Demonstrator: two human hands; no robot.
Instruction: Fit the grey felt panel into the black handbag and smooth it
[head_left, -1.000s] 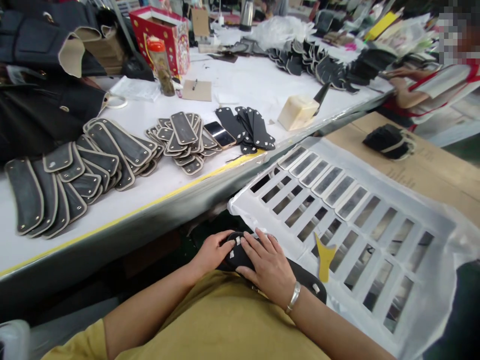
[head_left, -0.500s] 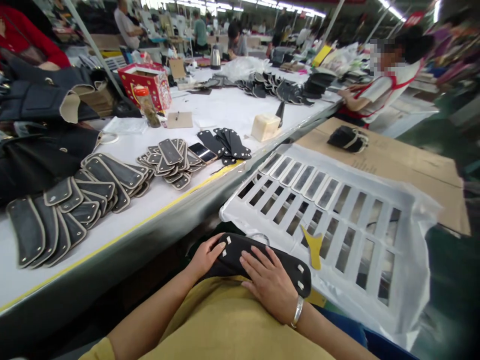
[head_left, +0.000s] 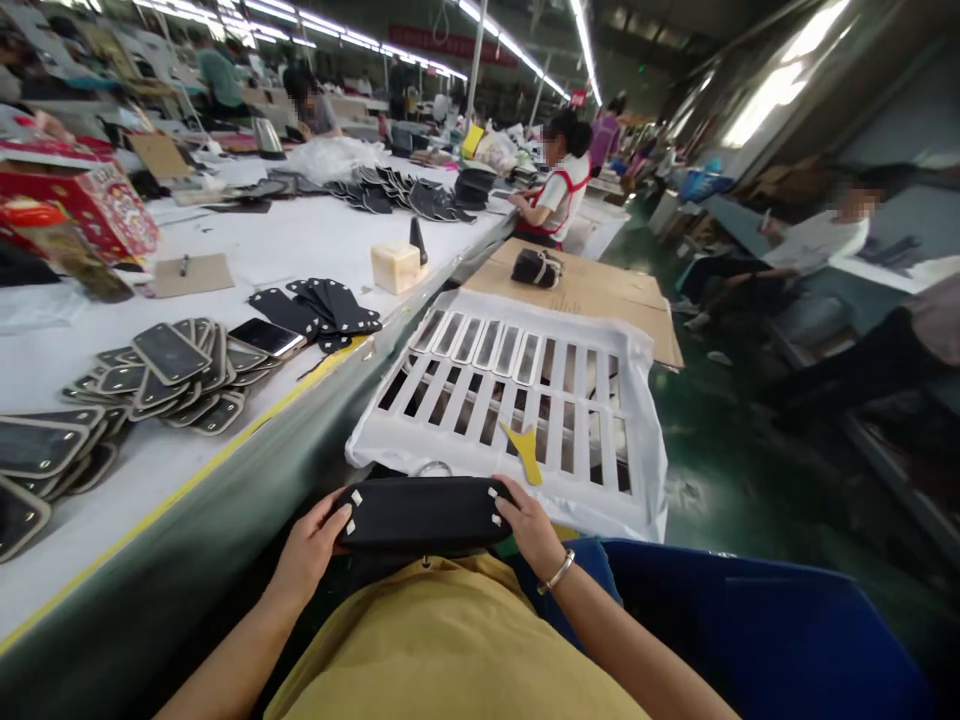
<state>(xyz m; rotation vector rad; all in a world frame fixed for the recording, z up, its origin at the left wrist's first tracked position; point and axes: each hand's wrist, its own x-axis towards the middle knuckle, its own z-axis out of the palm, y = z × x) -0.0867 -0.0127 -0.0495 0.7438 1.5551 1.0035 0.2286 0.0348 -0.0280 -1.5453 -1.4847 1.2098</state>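
Note:
A long black leather piece (head_left: pixel 420 513) with small white tabs at its corners lies across my lap, held level at both ends. My left hand (head_left: pixel 313 545) grips its left end, thumb on top. My right hand (head_left: pixel 529 528), with a silver bracelet at the wrist, is closed on its right end. Just beyond it lies a white slotted tray (head_left: pixel 517 390) with a yellow tool (head_left: pixel 526 450) on it.
The white worktable (head_left: pixel 300 240) on my left carries fanned stacks of black trimmed pieces (head_left: pixel 172 370), a phone (head_left: pixel 266 337), plain black pieces (head_left: pixel 322 305), a cream block (head_left: pixel 395 266) and a red box (head_left: pixel 90 205). Cardboard (head_left: pixel 592 290) with a black bundle lies behind the tray. Other people sit farther off.
The view has swung up and right. My hands moved from lying on top of the black piece to gripping its two ends, and the piece now lies straight across my lap.

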